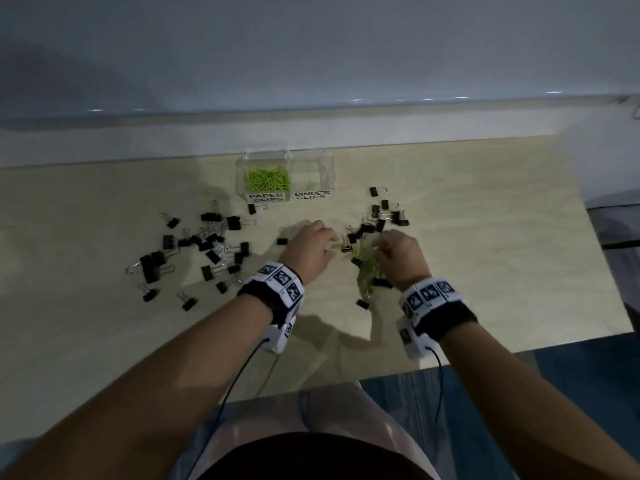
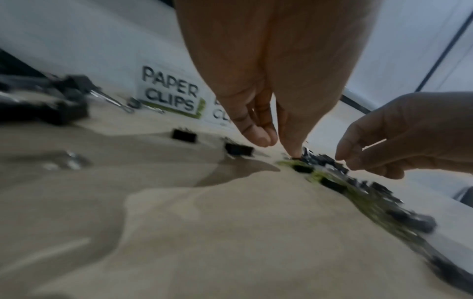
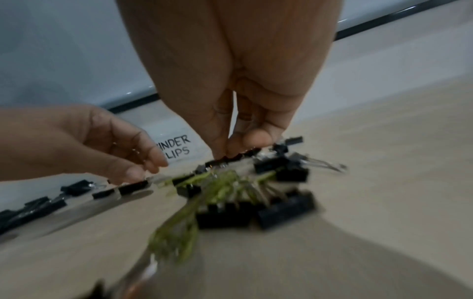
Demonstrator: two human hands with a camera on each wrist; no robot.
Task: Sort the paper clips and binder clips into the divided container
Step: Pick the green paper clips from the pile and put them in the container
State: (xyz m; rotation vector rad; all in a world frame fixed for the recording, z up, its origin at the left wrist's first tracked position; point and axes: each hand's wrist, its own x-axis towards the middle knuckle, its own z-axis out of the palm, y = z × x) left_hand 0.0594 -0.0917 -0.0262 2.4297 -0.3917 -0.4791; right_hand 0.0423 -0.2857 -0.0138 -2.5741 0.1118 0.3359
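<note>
Two bare forearms reach up from the bottom of the head view, each with a marker-covered wristband (image 1: 275, 284). The left hand (image 1: 308, 249) and right hand (image 1: 401, 256) meet at frame centre over a mixed pile (image 1: 363, 261) of green paper clips and black binder clips on a pale table (image 1: 485, 271). Both hands have fingers curled down, tips at the pile; whether either pinches a clip cannot be told. More binder clips (image 1: 204, 247) lie scattered centre left. The clear container (image 1: 285, 174) stands above centre, paper clips (image 1: 267, 178) in its left compartment.
</note>
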